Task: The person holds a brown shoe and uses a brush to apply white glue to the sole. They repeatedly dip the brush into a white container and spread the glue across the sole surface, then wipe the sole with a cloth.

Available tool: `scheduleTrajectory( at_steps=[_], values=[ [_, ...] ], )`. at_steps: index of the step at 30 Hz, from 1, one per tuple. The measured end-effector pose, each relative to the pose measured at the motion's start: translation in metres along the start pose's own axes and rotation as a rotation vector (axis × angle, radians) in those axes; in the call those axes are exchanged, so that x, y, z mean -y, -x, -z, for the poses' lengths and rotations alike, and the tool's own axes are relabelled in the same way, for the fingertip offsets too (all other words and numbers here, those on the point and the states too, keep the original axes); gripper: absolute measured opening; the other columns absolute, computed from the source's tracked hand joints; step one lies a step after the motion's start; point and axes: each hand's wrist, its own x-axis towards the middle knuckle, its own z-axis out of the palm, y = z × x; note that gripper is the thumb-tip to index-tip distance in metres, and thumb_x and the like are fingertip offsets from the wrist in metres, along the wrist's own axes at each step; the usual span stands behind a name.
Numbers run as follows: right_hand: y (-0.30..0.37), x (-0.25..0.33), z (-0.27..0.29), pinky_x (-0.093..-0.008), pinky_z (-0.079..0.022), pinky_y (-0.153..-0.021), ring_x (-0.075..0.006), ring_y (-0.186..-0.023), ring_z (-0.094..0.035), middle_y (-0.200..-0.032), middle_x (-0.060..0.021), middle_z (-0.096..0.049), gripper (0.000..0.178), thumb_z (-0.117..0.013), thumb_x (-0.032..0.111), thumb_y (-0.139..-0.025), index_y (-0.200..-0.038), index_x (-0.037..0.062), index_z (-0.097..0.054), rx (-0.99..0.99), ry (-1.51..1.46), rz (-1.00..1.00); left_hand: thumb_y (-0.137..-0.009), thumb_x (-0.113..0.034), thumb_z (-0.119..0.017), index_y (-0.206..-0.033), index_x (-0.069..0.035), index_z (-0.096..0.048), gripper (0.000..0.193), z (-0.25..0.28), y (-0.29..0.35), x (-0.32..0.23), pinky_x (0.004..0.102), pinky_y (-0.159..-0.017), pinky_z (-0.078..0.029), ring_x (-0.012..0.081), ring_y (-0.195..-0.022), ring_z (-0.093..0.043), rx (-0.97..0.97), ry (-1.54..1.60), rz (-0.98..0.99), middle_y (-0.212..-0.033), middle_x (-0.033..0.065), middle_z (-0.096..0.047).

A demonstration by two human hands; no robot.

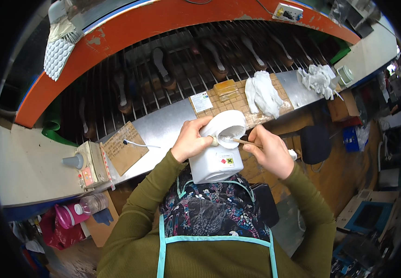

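In front of my apron is a white square-sided plastic bottle (209,167) with a hazard label on its side. At its top a round white cup (220,121) is tilted, its mouth toward my right hand, with whitish matter inside. My left hand (193,140) is closed around the cup's left side, thumb in front. How cup and bottle meet is hard to make out. My right hand (271,150) pinches a thin brown stick (244,141) whose far end is inside the cup. A small white bit (293,154) shows beside the right hand's outer edge.
Beyond the metal ledge (163,121), shoe soles (163,69) lie on a rack of rods. The woven mat (242,88) bears a yellowish block (226,91), a white card (201,101) and white gloves (264,95). At left are a cardboard piece (124,148) and a box (91,162).
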Motion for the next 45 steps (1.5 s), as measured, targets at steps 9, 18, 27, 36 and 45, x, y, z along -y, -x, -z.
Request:
scheduleTrajectory(
  at_steps=[9,18,27,36,45],
  values=[
    [0.017,0.001,-0.017,-0.0359,-0.04,-0.052,-0.0217,-0.052,-0.053,-0.065,-0.0033,-0.047,0.017,-0.063,0.017,-0.086,-0.075,0.0101,-0.052,-0.105,0.545,0.333,-0.063,-0.012,-0.069,-0.108,0.001,-0.064,0.047,-0.004,0.008,0.009,0.0329,-0.073,-0.052,0.0226,-0.081,-0.067,0.09,0.177,0.103,-0.091,0.0142,-0.07],
    [-0.018,0.004,0.024,-0.0381,-0.042,-0.055,-0.0256,-0.055,-0.052,-0.062,-0.006,-0.054,0.01,-0.061,0.011,-0.088,-0.085,0.0036,-0.055,0.365,-0.294,-0.07,-0.065,-0.011,-0.067,-0.111,0.002,-0.062,0.048,0.001,0.016,-0.001,0.0324,-0.077,-0.051,0.021,-0.085,-0.066,0.068,0.151,0.101,-0.095,0.0141,-0.069],
    [0.002,0.0,-0.003,-0.0374,-0.041,-0.055,-0.0248,-0.058,-0.056,-0.064,-0.0083,-0.054,0.02,-0.06,0.016,-0.089,-0.073,0.0061,-0.051,0.098,0.519,0.205,-0.066,-0.01,-0.064,-0.111,0.003,-0.061,0.047,-0.002,0.014,-0.012,0.0316,-0.076,-0.051,0.0188,-0.085,-0.066,0.07,-0.012,0.101,-0.093,0.0134,-0.069],
    [-0.021,-0.035,0.016,-0.046,-0.045,-0.063,-0.0391,-0.072,-0.059,-0.072,-0.0181,-0.059,0.027,-0.051,0.022,-0.096,-0.082,-0.0006,-0.055,0.554,-0.285,-0.235,-0.065,-0.014,-0.066,-0.111,0.001,-0.062,0.048,-0.004,0.004,-0.025,0.0325,-0.075,-0.051,0.023,-0.082,-0.068,0.141,-0.071,0.096,-0.09,0.0153,-0.07],
    [0.01,-0.016,0.009,-0.0346,-0.038,-0.059,-0.0241,-0.058,-0.05,-0.071,-0.0048,-0.049,0.005,-0.06,0.014,-0.085,-0.088,0.0091,-0.059,-0.034,0.63,0.393,-0.065,-0.009,-0.068,-0.116,0.003,-0.06,0.053,-0.003,0.0,-0.008,0.031,-0.081,-0.051,0.0164,-0.088,-0.065,0.14,0.015,0.164,-0.098,0.0113,-0.069]
  ],
)
